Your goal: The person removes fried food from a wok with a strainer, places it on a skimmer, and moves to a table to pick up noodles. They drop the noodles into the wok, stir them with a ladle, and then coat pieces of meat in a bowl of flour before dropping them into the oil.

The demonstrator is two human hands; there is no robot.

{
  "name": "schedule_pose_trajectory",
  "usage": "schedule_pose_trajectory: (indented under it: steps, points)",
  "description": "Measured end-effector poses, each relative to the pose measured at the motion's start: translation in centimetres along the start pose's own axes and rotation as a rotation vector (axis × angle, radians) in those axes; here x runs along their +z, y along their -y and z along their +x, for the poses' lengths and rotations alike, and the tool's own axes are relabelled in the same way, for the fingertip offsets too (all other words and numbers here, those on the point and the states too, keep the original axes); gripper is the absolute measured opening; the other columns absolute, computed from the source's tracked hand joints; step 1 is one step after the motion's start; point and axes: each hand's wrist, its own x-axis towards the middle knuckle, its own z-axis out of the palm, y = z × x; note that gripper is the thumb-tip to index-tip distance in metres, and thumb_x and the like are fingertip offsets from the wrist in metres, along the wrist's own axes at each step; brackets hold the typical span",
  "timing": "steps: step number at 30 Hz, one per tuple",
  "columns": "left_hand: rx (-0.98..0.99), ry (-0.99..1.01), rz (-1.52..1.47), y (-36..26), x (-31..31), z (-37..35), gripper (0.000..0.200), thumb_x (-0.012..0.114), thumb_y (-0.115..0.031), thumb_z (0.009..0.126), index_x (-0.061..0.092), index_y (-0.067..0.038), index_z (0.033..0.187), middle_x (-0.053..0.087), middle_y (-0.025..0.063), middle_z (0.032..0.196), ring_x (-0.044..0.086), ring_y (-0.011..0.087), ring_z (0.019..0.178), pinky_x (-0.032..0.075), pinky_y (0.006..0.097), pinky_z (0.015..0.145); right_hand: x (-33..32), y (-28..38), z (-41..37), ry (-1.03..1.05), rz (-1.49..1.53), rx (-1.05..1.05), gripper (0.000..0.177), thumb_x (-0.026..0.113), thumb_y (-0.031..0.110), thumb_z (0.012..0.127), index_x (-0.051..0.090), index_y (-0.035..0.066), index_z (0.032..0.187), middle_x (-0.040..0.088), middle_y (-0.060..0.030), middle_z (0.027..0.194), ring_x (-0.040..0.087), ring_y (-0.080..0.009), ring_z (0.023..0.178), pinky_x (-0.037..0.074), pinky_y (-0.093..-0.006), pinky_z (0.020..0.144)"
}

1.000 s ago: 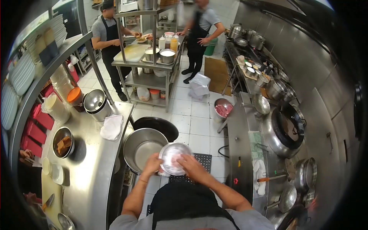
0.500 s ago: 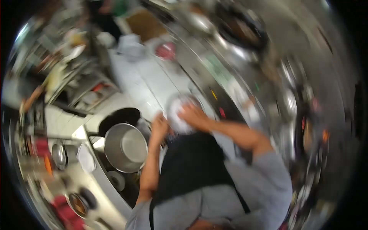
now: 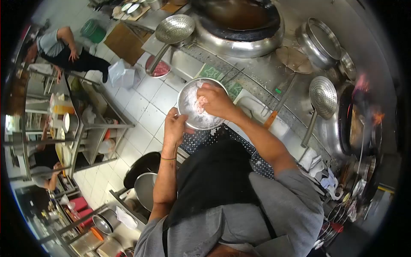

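Note:
In front of my apron a round steel bowl (image 3: 191, 123) holds white powder (image 3: 188, 100). My left hand (image 3: 174, 127) is closed on the near left of its rim, thumb on the edge. Inside the bowl, my right hand (image 3: 214, 102) has its fingers curled onto a pale pink lump coated in powder (image 3: 200, 104), which looks like raw meat. Part of the lump is hidden under those fingers. Beyond the bowl, a container of red minced meat (image 3: 161, 69) stands by the counter edge, with a perforated strainer (image 3: 174, 29) reaching over it.
Flames (image 3: 363, 83) rise at a wok (image 3: 357, 122) on the right. A large wok (image 3: 235, 15) sits on the far burner; a second strainer (image 3: 323, 97) lies on the counter. A steel pot (image 3: 145, 190) stands left of me. At upper left is another person (image 3: 64, 47).
The view has turned and steadied, bringing the stove more into sight. My left hand now grips the bowl's rim, and my right hand's fingers have curled onto the coated lump.

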Motion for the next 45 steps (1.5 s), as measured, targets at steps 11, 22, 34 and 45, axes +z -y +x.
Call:
schedule_pose_trajectory:
  steps: [11,22,34,45]
  points:
    - [0.085,0.022,0.191,-2.6,-3.3,11.9,0.015,0.049,0.005,0.080,0.040,-0.004,0.074,0.054,0.0096,0.069,0.057,0.0165,0.048,0.053,0.0274,0.038,4.1,-1.5,6.2,-0.039,-0.308,0.139,0.049,0.065,0.013,0.071,0.057,0.013,0.119,0.048,-0.0156,0.123,0.045,-0.0364,0.112,0.035,-0.0468,0.096]
    - [-0.036,0.369,0.032,-1.2,-0.9,21.2,0.004,0.049,0.002,0.080,0.046,0.002,0.083,0.051,0.0096,0.072,0.058,0.0176,0.046,0.052,0.0283,0.036,2.4,-9.8,9.7,-0.127,-0.399,0.514,0.030,0.061,-0.001,0.064,0.069,0.004,0.093,0.062,-0.0172,0.088,0.060,-0.0354,0.086,0.049,-0.0378,0.077]
    - [0.104,0.487,0.302,-2.6,-2.9,25.4,0.036,0.059,-0.027,0.089,0.048,0.002,0.107,0.058,0.0141,0.089,0.061,0.0183,0.056,0.051,0.0273,0.048,-4.7,-2.2,11.9,-0.167,-0.109,0.689,0.028,0.059,-0.004,0.065,0.068,0.004,0.090,0.064,-0.0128,0.089,0.063,-0.0263,0.084,0.048,-0.0336,0.076]
    - [-0.859,0.859,-0.660,-1.1,7.2,26.0,0.033,0.044,-0.042,0.093,0.062,-0.015,0.102,0.066,0.0057,0.098,0.063,0.0262,0.090,0.051,0.0476,0.079,-1.9,-4.4,11.0,-0.060,-0.415,0.386,0.040,0.068,0.002,0.065,0.058,0.006,0.103,0.045,-0.0158,0.099,0.050,-0.0357,0.097,0.044,-0.0395,0.082]
